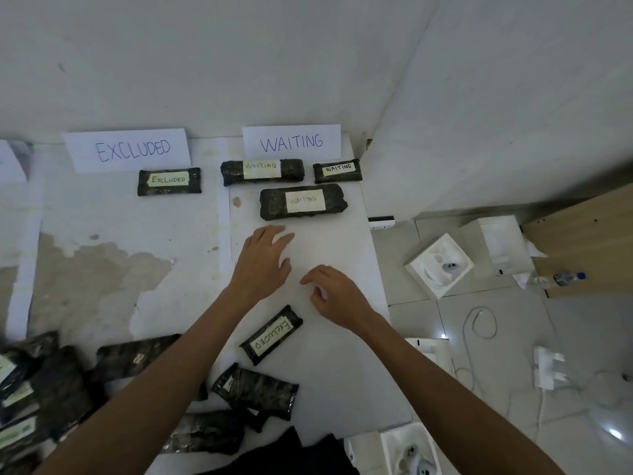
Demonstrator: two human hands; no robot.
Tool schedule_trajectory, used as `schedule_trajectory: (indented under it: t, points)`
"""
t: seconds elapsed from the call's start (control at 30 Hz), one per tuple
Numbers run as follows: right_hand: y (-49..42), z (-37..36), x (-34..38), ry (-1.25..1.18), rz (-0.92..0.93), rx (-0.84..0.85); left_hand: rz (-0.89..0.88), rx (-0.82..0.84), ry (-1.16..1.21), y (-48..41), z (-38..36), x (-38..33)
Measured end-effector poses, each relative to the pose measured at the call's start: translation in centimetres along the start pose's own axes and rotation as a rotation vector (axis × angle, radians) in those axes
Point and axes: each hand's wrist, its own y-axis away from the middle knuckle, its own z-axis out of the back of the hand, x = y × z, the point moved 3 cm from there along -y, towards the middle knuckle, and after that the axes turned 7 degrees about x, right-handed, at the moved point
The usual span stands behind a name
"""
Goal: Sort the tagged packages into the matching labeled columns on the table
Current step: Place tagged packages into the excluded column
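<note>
Head view looks down, close over table (pixel 335 354)

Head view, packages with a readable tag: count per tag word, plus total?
WAITING packages: 3
EXCLUDED packages: 2
Total: 5
Not counted: the pile at the near left and the packages next to it, as their tags are hidden or unreadable.
</note>
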Motion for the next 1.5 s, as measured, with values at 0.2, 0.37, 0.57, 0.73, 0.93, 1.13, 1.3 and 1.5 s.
schedule_trajectory:
  t: [0.2,0.37,0.57,0.73,0.93,1.13,1.3,1.5]
  points:
    - [1.1,-2.6,4.4,0.229,0.164,0.362,0.091,0.066,0.050,6.3,-0.9,1.7]
    - [0.9,-4.7,6.9,0.484,0.166,0.433,0.178,0.050,0.125,10.1,-0.2,2.0]
    - [-0.1,-3.6,8.3,0.312,-0.076,0.290,0.493,-0.127,0.407,14.1,1.3,1.8]
    - [-1.2,-3.0,10.4,-0.086,-0.325,0.116,0.791,-0.096,1.082,15.3,1.6,1.3]
    - [-2.7,-4.8,14.0,-0.335,-0.309,0.150,0.815,-0.217,1.205,15.7,2.5,3.5]
    - [-4.7,-6.6,16.5,-0.530,-0.457,0.175,0.756,-0.247,0.894,16.8,5.5,6.7]
    - [-6.7,-8.5,18.9,-0.551,-0.439,0.208,0.607,-0.156,0.653,17.6,8.1,9.5]
    - [-10.2,-9.9,21.7,-0.451,-0.399,0.239,0.535,-0.016,0.544,17.4,10.6,15.2]
